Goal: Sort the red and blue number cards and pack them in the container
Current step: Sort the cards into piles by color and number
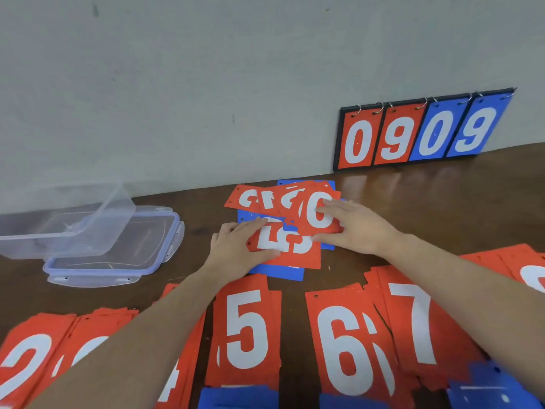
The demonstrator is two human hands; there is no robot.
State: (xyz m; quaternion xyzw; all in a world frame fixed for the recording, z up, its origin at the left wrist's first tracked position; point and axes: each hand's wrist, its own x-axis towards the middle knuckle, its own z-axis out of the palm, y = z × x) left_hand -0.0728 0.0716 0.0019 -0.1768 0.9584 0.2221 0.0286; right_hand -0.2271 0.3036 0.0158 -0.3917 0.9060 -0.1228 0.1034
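At the far left we see the clear plastic container [63,215] tilted, resting partly on its lid [118,252], which lies flat on the brown table [442,202]; its left end runs out of frame. Along the near edge, red stacks run left to right: the card showing 2 [26,358] is cut off by the frame, and the next two stacks are largely hidden under our left forearm, so we read the second of them as a 4 only tentatively. Then come the 5 stack [246,332], the 6 stack [348,346] and the 7 stack [413,323], the last partly covered by our right forearm. Blue cards [239,398] peek in at the bottom edge, their numbers out of view.

In the middle lies the unsorted pile [283,225], red cards overlapping blue ones whose faces are mostly buried. Our left hand [239,249] lies on a red card with a 5 [283,243], fingers fairly straight across its left end and thumb at its lower edge. Our right hand [356,228] presses flat, fingers extended, on a red card with a 0 [318,214], thumb along its lower edge. The digits behind that card are half covered and hard to read.

Far right, against the wall, a flip scoreboard [421,131] reads 0 9 0 9. Another red stack [528,273] is cropped by the right edge.
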